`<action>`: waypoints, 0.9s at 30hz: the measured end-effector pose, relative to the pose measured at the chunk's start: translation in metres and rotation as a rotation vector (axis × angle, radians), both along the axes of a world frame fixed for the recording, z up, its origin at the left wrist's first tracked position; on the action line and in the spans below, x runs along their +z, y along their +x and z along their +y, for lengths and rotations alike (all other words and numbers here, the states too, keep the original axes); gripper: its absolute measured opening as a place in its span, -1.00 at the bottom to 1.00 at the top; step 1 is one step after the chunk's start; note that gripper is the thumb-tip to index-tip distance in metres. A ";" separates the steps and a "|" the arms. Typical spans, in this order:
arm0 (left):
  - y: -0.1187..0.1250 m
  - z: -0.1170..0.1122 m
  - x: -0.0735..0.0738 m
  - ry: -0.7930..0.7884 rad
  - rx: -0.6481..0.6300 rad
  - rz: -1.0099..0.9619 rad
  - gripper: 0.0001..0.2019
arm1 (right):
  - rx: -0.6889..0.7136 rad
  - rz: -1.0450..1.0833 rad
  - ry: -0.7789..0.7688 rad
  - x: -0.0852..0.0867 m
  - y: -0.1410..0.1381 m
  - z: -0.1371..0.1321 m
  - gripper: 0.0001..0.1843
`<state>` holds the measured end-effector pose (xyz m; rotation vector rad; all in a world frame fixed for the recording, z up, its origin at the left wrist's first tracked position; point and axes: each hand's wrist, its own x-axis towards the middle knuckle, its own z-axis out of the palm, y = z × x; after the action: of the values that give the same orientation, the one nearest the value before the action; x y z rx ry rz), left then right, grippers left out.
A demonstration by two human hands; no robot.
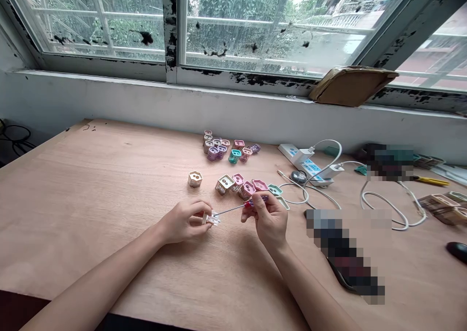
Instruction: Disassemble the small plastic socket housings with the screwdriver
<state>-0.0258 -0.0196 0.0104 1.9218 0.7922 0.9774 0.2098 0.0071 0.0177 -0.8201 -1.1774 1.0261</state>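
The left hand (184, 221) pinches a small white plug (212, 218) at its fingertips, just inside the gap between the hands. The right hand (266, 219) pinches a small screwdriver (233, 208), whose thin shaft lies almost level, pointing left, its tip at the plug.

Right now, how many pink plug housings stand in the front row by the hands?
3, in a line beyond the right hand: the first pink plug housing beside a cream housing, the second, the third. Another could be hidden behind that hand.
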 end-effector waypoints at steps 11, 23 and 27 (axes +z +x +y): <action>-0.004 0.003 -0.004 0.090 0.006 0.133 -0.91 | 0.034 -0.177 0.159 0.007 0.004 -0.007 -0.75; -0.006 0.006 -0.002 0.165 0.027 0.210 -0.90 | 0.106 -0.259 0.269 0.002 0.013 -0.008 -0.80; -0.006 0.007 -0.002 0.187 0.036 0.233 -0.91 | 0.083 -0.282 0.246 0.002 0.011 -0.008 -0.76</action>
<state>-0.0319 -0.0130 0.0089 2.2187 0.8969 0.8853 0.2205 -0.0012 0.0193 -0.7408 -1.5553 0.8282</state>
